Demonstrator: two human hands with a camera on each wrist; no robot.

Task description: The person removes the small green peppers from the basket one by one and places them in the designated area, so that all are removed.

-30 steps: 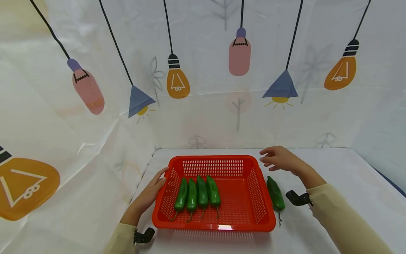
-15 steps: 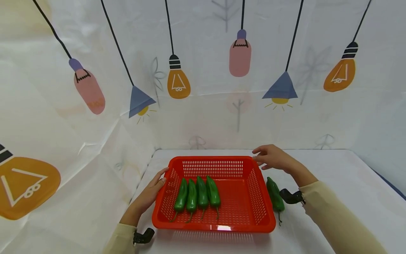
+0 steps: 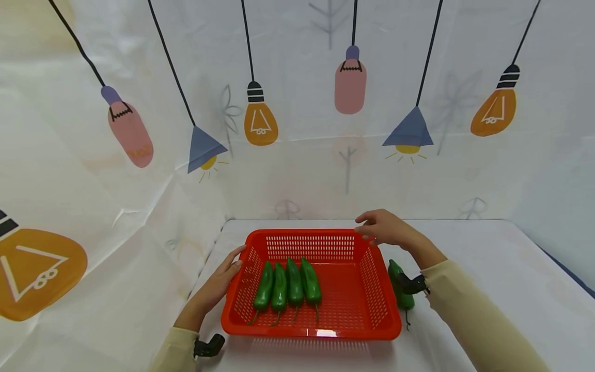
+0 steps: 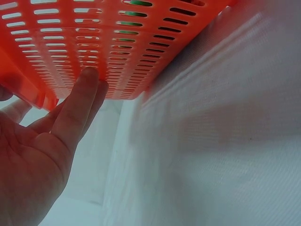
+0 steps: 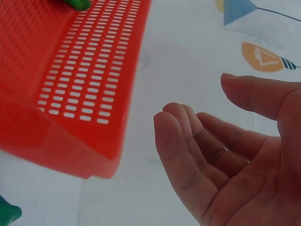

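Observation:
A red plastic basket (image 3: 344, 289) with slotted walls stands on the white table. Several green chili peppers (image 3: 294, 284) lie side by side in its left half, stems toward me. My left hand (image 3: 216, 283) holds the basket's left rim; in the left wrist view, its fingers (image 4: 77, 106) lie against the outer wall below the rim. Over by the back right corner, my right hand (image 3: 386, 227) hovers with loosely bent fingers and nothing in them. The right wrist view shows a gap between that hand and the basket. Another green chili pepper (image 3: 401, 292) lies outside the basket's right wall, partly hidden by the wrist camera.
The white table (image 3: 483, 289) extends to the right of the basket. A white sheet (image 3: 297, 170) printed with lamps and bulbs hangs behind it and along the left side. Black wrist cameras (image 3: 209, 345) jut from both sleeves.
My right hand has moved left, from beside the basket to over its back right corner. The left hand, the basket and the peppers keep their places.

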